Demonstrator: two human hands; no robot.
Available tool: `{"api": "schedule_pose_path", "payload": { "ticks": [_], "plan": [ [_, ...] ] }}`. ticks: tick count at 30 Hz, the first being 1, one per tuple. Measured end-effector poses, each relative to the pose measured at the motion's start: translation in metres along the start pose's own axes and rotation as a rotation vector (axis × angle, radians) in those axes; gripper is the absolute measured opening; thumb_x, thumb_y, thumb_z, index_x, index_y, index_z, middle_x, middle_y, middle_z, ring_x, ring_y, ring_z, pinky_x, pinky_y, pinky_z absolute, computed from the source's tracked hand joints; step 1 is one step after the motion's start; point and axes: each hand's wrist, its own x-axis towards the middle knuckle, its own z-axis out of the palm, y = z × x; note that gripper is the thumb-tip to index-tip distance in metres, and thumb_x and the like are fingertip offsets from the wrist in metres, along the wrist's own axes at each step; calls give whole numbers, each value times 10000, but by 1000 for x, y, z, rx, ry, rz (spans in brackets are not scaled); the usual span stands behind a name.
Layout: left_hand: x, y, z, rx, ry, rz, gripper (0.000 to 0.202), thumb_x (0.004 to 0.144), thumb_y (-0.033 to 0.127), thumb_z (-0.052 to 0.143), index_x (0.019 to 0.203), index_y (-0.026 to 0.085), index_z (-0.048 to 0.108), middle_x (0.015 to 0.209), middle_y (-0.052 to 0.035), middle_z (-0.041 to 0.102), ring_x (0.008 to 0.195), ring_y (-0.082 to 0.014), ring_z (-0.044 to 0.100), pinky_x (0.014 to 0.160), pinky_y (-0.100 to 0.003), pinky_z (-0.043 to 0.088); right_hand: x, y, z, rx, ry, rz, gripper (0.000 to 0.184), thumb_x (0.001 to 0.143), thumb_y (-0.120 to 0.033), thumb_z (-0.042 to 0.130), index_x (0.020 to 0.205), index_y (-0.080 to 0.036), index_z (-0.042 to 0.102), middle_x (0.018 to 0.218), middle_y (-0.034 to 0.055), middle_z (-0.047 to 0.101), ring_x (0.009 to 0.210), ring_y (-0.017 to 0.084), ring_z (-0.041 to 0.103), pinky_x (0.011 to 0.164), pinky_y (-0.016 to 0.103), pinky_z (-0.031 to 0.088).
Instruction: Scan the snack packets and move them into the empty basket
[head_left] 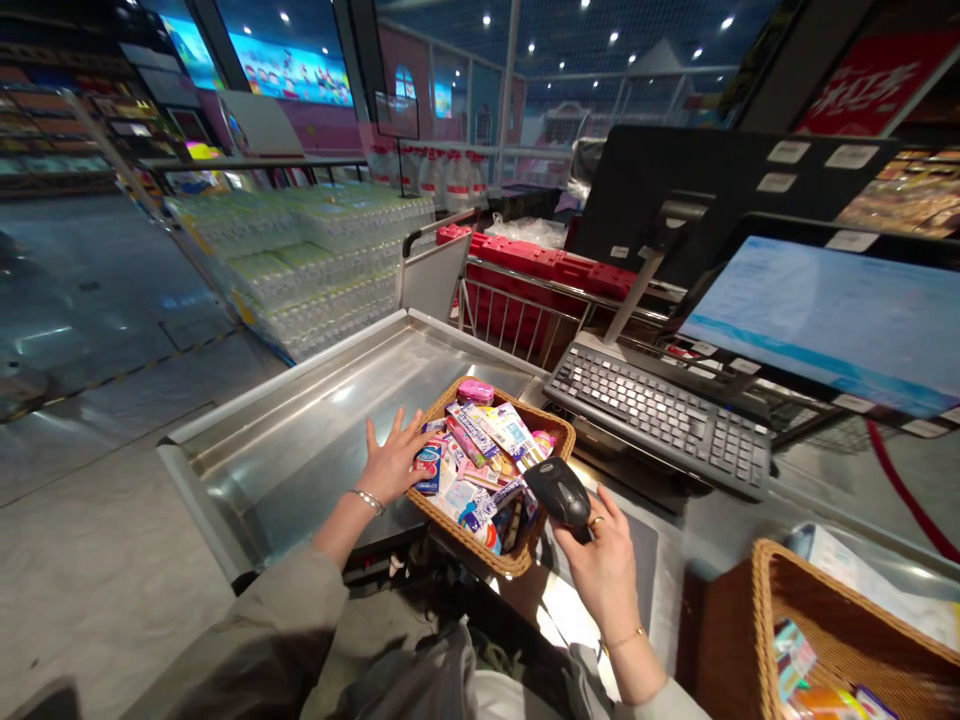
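Observation:
A wicker basket full of small packaged goods stands at the right end of the steel counter tray. My left hand lies over the basket's left rim with its fingers spread, the fingertips at a small blue-and-red box. I cannot tell whether they press on it. In my right hand is a black barcode scanner, its head over the right side of the basket. Among the goods are a pink case and several long, thin boxes.
Beyond the basket sits a black keyboard, with a lit screen behind it. A second wicker basket with a few packages stands at lower right. The steel tray extends left. Stacked bottled drinks and a metal cart stand behind.

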Motion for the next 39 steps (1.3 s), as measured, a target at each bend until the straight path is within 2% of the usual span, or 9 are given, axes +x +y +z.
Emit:
{"api": "schedule_pose_path", "payload": {
  "ticks": [3,9,12,21,26,33,39],
  "plan": [
    [5,-13,-4,16,-15,24,622,799,420,687,1379,384,466,1558,-85,301,1462,-375,146,1037,-740,-138,2,-5,3,-1,-13,-8,345,746,-424,627,998,-208,723,1164,84,681,1304,306,429,1050,498,396],
    [16,-28,-10,74,-61,124,727,708,173,764,1330,442,501,1554,-66,319,1460,-378,149,1025,-743,-153,4,-11,10,5,-40,-31,320,748,-380,621,995,-207,727,1185,74,675,1324,302,404,1071,494,378],
    [20,-31,-10,99,-68,211,734,694,155,767,1316,450,512,1553,-63,323,1462,-373,142,1028,-731,-166,4,-11,14,10,-42,-32,326,740,-374,630,1000,-204,726,1188,71,675,1326,303,402,1076,493,376],
    [31,-35,4,103,-190,395,609,714,252,766,1262,426,565,1552,-63,330,1458,-372,169,1018,-725,-183,5,-20,20,5,-58,-39,290,740,-349,625,972,-209,730,1209,67,667,1327,303,398,1073,493,370],
    [37,-39,15,69,-180,426,524,764,331,736,1257,405,576,1540,-58,358,1453,-372,187,1014,-716,-205,5,-22,23,9,-68,-44,273,736,-345,624,939,-195,728,1191,75,674,1332,303,394,1075,483,369],
    [42,-41,25,15,-156,438,543,748,542,703,1253,378,591,1512,-51,410,1444,-389,205,1028,-720,-190,5,-23,24,3,-73,-34,323,737,-354,623,995,-188,724,1193,84,673,1331,310,390,1075,500,364],
    [43,-35,28,-16,-134,459,452,853,491,609,1283,359,565,1496,-44,436,1454,-322,216,1066,-668,-195,5,-25,23,12,-68,-20,343,745,-359,620,1032,-199,719,1207,77,669,1334,300,390,1078,498,364]
  ]
}}
